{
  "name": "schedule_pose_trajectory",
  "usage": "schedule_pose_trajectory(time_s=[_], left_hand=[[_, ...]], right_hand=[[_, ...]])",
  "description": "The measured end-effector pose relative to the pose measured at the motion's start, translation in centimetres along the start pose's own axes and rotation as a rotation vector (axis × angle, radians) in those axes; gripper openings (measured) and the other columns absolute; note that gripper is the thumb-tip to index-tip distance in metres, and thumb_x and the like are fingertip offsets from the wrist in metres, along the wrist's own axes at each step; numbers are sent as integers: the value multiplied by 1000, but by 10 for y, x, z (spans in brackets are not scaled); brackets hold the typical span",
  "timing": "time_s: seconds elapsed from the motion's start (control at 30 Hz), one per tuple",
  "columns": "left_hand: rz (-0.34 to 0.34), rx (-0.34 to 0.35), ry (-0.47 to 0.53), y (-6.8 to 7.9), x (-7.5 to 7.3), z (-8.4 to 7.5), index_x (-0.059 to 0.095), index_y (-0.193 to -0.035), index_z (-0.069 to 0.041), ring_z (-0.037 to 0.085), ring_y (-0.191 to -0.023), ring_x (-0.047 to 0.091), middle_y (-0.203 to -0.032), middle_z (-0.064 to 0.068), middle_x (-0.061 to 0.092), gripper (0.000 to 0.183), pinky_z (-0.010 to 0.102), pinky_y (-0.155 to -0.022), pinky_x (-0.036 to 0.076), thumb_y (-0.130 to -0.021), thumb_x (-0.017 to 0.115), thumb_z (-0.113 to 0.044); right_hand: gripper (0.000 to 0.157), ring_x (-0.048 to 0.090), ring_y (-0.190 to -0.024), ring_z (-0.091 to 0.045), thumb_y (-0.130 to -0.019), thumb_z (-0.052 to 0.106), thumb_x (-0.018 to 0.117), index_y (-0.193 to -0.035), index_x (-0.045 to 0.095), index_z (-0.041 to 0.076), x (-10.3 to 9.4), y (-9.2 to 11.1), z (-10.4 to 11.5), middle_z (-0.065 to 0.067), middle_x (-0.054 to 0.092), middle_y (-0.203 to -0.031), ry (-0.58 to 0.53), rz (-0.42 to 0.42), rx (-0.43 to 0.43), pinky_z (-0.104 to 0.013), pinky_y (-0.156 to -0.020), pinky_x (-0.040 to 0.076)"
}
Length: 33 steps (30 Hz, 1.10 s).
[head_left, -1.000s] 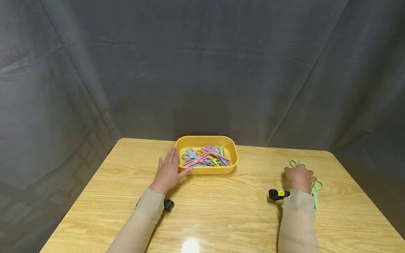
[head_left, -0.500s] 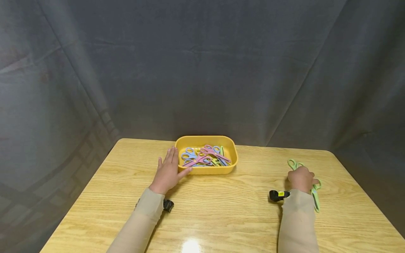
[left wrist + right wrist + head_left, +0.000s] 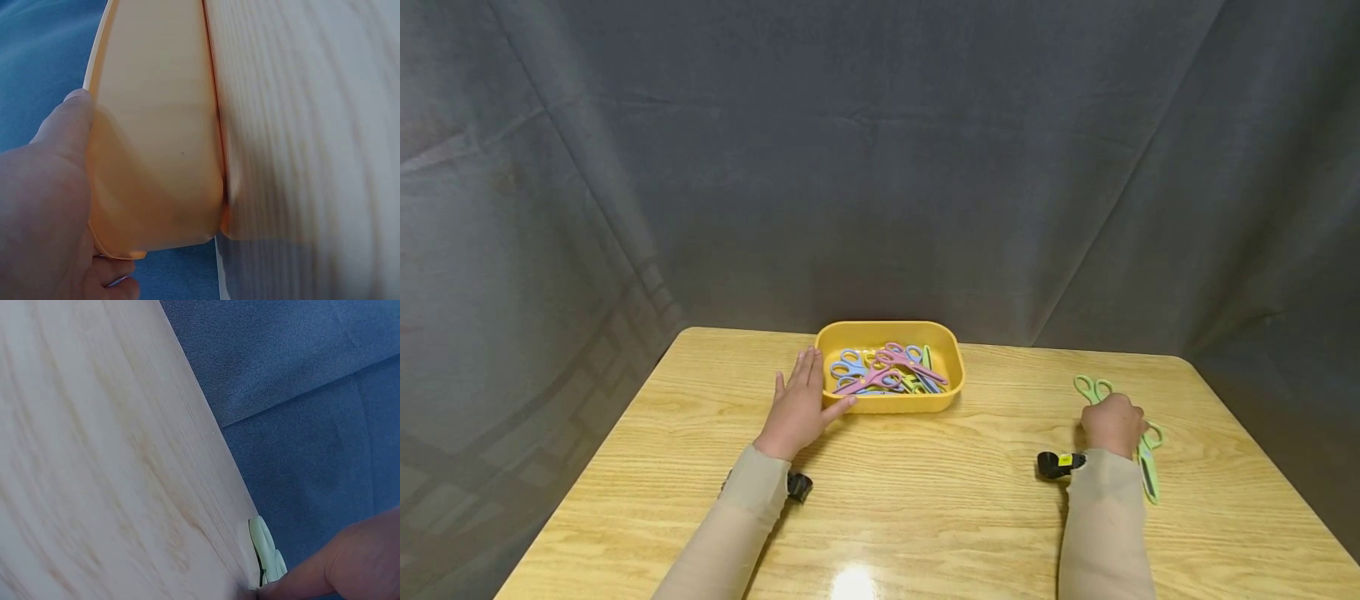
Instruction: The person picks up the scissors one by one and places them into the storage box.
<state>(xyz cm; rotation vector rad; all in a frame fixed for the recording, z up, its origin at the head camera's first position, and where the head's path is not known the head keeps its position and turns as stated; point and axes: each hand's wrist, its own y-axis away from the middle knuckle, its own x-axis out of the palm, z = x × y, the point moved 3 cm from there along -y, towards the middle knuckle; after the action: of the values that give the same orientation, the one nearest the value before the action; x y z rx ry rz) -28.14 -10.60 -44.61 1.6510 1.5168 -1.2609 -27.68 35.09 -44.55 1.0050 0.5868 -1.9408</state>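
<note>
A yellow plastic tray (image 3: 895,403) stands at the back of the table, filled with scissors (image 3: 868,382) in pink, blue and green. My left hand (image 3: 793,412) lies with straight fingers along its left end, the thumb reaching across the front corner. In the left wrist view that thumb touches the rim of the tray (image 3: 153,156). Far to the right, my right hand (image 3: 1112,423) pinches a pair of green scissors (image 3: 1092,388); their handles point away from me and the blades are hidden under the hand. A second green pair (image 3: 1148,471) lies right beside that hand, blades toward me.
The wooden table (image 3: 925,500) ends at a dark cloth (image 3: 880,167) hung behind and along the sides. A small black camera (image 3: 1051,465) sticks out from the right wrist, and another camera (image 3: 799,487) from the left.
The handles of the green scissors at my right hand have swung left, and the fingers have drawn in. The second green pair has turned slightly. My left hand and the tray stay put.
</note>
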Motion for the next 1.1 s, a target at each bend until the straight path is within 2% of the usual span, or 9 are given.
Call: schedule_pose_trajectory(time_s=[0.13,0.4,0.5,0.6,0.7,0.77,0.83,0.93,1.1], left_hand=[[-1,2,-3,0,0,0,14,-158,8,39,-154,11,-166,24,11,103,69,-117,8,-96,60,-60],[2,1,-2,0,1,0,14,-158,8,39,-154,9,-166,24,10,103,69,-117,8,-96,60,-59],[7,0,-1,-1,0,0,14,-158,8,38,-154,8,-166,24,10,103,69,-117,8,-96,60,-60],[0,4,1,0,0,0,15,-158,9,38,-154,9,-166,25,11,103,69,-117,8,-96,61,-59],[-6,10,-2,0,0,0,16,-158,9,39,-154,10,-166,26,12,102,70,-116,10,-96,61,-58],[-4,9,-5,0,-1,0,15,-158,9,39,-154,10,-166,26,12,102,70,-116,10,-96,61,-58],[4,4,-5,0,-1,0,14,-158,8,38,-154,8,-166,25,11,102,69,-117,9,-96,60,-59],[11,-3,-4,0,-1,0,13,-159,8,37,-155,7,-166,24,10,103,69,-117,9,-96,59,-60],[10,-2,-2,0,-1,-2,14,-158,9,38,-155,7,-166,25,10,103,69,-117,9,-96,61,-59]], right_hand=[[30,44,-104,-62,-85,-2,50,-98,57,-28,1,0,0,-45,49,-104,-33,2,13,-64,-89,37],[22,47,-101,-58,-84,-1,51,-82,58,-21,1,-2,2,-39,55,-90,-6,2,-46,-65,-87,37],[19,47,-98,-56,-84,-1,49,-72,56,-14,1,-3,2,-33,56,-82,-16,18,-58,-64,-84,37],[22,47,-87,-49,-83,-2,46,-61,47,-2,2,-4,1,-25,52,-71,-31,19,-76,-58,-76,38],[19,51,-86,-52,-83,-1,46,-71,54,-14,3,-4,2,-33,58,-81,-38,9,-102,-57,-75,42],[27,54,-95,-58,-85,0,47,-95,61,-20,4,-5,4,-39,61,-101,-48,20,-105,-61,-82,45],[40,53,-108,-61,-87,1,47,-120,60,-18,5,-5,5,-39,59,-121,-56,36,-104,-65,-91,43],[43,51,-113,-61,-89,1,48,-126,59,-18,7,-5,6,-39,57,-127,-73,59,-92,-65,-98,40],[40,54,-106,-58,-86,-1,49,-120,63,-19,9,-5,5,-39,59,-123,-100,40,-102,-62,-93,45]])
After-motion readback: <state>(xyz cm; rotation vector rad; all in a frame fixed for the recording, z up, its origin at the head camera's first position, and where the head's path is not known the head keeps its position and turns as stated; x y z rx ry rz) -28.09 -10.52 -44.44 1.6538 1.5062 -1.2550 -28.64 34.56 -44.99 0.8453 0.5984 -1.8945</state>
